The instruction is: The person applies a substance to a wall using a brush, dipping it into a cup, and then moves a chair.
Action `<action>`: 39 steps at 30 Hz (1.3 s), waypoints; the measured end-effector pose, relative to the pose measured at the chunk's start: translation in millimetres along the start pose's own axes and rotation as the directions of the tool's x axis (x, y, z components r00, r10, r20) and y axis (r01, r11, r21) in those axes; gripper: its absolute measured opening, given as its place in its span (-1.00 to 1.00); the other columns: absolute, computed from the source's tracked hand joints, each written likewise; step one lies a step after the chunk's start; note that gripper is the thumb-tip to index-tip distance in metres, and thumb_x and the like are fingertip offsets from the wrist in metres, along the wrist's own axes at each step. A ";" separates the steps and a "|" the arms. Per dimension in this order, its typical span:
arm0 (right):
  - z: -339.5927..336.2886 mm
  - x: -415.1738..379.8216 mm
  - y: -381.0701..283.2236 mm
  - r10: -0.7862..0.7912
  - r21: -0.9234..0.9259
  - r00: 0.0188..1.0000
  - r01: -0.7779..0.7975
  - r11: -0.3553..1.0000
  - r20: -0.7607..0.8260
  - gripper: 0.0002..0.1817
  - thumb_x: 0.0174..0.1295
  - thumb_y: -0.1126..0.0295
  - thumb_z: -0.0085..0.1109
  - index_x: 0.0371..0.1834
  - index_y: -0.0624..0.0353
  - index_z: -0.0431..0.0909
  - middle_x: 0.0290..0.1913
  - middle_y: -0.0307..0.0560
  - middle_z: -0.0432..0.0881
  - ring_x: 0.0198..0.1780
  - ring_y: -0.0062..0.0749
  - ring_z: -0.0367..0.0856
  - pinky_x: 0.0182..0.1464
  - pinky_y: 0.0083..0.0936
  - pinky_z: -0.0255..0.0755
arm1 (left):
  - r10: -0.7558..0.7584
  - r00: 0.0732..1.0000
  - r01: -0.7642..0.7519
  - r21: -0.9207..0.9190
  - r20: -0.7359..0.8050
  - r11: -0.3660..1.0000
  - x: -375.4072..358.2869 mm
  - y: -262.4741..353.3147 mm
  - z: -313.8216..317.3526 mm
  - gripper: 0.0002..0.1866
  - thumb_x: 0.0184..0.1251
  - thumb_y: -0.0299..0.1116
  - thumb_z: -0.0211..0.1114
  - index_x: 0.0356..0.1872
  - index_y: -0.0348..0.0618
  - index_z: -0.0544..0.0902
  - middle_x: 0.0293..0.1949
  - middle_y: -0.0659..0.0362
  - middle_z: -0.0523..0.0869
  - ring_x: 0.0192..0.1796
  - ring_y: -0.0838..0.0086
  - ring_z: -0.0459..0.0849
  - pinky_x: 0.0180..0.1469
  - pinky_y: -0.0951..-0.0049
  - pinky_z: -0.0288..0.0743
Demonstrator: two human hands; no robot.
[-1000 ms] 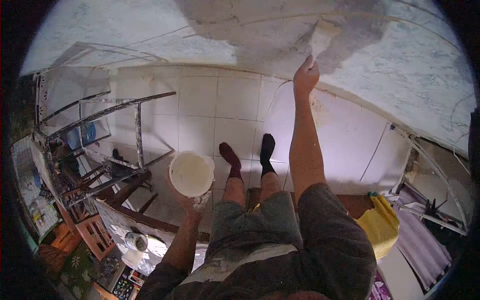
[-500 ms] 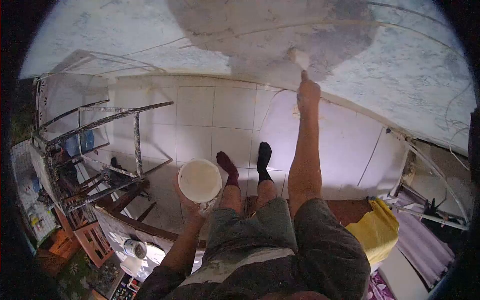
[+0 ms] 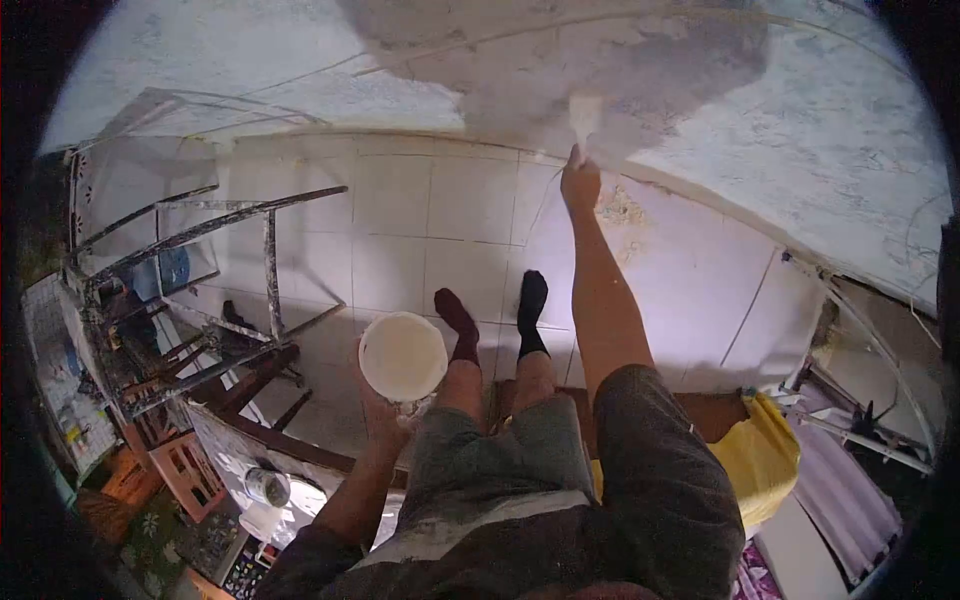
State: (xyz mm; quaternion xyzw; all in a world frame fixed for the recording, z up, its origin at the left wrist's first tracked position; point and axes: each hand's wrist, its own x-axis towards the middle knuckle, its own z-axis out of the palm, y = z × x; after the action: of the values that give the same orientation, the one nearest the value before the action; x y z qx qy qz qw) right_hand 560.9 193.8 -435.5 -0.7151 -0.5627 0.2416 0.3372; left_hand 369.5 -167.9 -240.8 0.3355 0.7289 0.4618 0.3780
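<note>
Out in front, my right hand [image 3: 581,186] is closed around the handle of a paintbrush [image 3: 585,115]. Its pale head is against the wall [image 3: 420,60], inside a large darker, wet-looking patch [image 3: 640,75]. My left hand [image 3: 385,415] grips a white plastic bucket [image 3: 403,355] from its side and below, near my left thigh. The bucket is open at the top and shows a pale, cream-coloured content. Part of the left hand is hidden behind the bucket.
At left stands a paint-spattered metal frame [image 3: 270,270]. A table [image 3: 225,450] with a can [image 3: 267,487] is at lower left. Yellow cloth [image 3: 765,460] hangs at right. Crumbs [image 3: 625,207] lie on the tiled floor [image 3: 390,200] below the wall.
My right hand and the paintbrush have moved a little to the left along the wall, uncovering the crumbs on the floor. The bucket stays almost in the same place.
</note>
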 end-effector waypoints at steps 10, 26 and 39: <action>-94.1 21.3 -78.0 0.140 -0.077 0.987 -0.135 0.988 0.073 -0.39 0.28 -0.03 -0.12 -0.30 0.47 0.55 -0.23 0.44 0.55 -0.15 0.21 0.53 -0.07 -0.14 0.36 | 0.153 0.984 -0.161 -0.083 -0.092 0.984 27.8 91.7 19.0 0.04 -0.32 -0.28 0.61 0.24 -0.20 0.13 0.11 0.03 0.35 0.16 0.26 0.41 0.16 0.26 0.37; -332.5 -131.2 -242.8 -0.341 -0.113 0.823 0.432 0.895 0.454 -0.68 0.15 0.19 0.17 -0.32 0.30 0.57 -0.37 0.20 0.61 -0.31 0.05 0.59 -0.24 -0.23 0.44 | 0.352 0.916 -0.358 0.006 -0.191 0.934 52.7 186.4 -55.1 -0.02 -0.37 -0.33 0.63 0.14 -0.22 0.18 0.00 0.02 0.50 0.05 0.28 0.54 0.07 0.30 0.44; -370.6 -168.9 -473.3 -0.729 -0.065 0.212 0.972 0.225 0.651 -0.75 0.02 0.28 0.25 -0.25 0.14 0.62 -0.50 0.02 0.58 -0.52 -0.07 0.55 -0.43 -0.31 0.41 | 0.584 0.792 -0.570 0.129 -0.177 0.812 71.9 198.5 -96.3 -0.06 -0.31 -0.27 0.60 0.15 -0.20 0.19 0.04 -0.07 0.46 0.10 0.11 0.47 0.09 0.20 0.39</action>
State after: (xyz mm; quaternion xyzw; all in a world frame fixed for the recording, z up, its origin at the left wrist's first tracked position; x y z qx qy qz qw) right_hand 483.5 18.5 158.8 -0.2262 -0.9707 0.0315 0.0743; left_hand 279.1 -78.9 -46.5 0.5042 0.6426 0.5623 0.1287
